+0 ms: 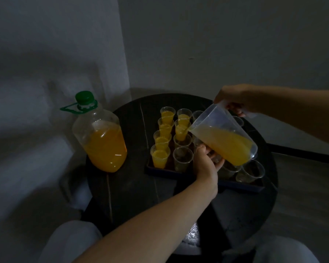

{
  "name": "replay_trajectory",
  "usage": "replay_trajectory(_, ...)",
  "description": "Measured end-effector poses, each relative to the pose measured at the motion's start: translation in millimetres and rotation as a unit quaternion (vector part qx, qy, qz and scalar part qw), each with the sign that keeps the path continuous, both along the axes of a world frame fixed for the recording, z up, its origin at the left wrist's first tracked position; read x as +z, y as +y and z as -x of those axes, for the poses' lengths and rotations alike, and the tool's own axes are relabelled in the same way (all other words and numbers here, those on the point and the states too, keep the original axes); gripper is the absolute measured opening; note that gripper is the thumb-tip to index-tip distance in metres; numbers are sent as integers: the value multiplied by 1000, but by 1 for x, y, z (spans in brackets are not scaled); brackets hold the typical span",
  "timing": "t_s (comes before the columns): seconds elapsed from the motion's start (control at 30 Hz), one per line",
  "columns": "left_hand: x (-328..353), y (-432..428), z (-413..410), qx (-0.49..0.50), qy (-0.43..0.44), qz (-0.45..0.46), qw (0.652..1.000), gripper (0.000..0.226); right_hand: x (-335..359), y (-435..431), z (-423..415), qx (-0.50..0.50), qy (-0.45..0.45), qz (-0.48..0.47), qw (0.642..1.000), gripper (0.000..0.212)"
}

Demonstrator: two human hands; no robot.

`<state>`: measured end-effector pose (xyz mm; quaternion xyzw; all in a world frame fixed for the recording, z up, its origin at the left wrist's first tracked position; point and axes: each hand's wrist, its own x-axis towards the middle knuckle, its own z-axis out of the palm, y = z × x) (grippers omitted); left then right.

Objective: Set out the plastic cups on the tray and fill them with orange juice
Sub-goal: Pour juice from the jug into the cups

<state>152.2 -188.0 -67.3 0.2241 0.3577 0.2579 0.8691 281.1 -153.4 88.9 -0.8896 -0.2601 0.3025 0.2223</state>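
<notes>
While right hand (234,103) grips the measuring jug (211,118) handle and left hand (205,164) cups its underside, 5 plastic cups (160,156) are full, 6th cup (181,130) fills; rest on tray (241,186) empty.

Six filled cups (160,156), one jug (224,141), one bottle (101,137)

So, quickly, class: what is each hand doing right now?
Left hand: closed, holds the jug from below.
Right hand: closed on the jug's handle.
</notes>
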Motion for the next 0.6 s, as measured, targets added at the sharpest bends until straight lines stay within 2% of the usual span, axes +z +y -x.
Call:
replay_trajectory(0.23,-2,4,4,5,5,-12,1000,29,-7,7,-3,4,7,7,1000,18)
replay_trajectory(0.6,-7,0,2,10,3,-6,1000,37,-10,9,-10,21,-2,41,999,17)
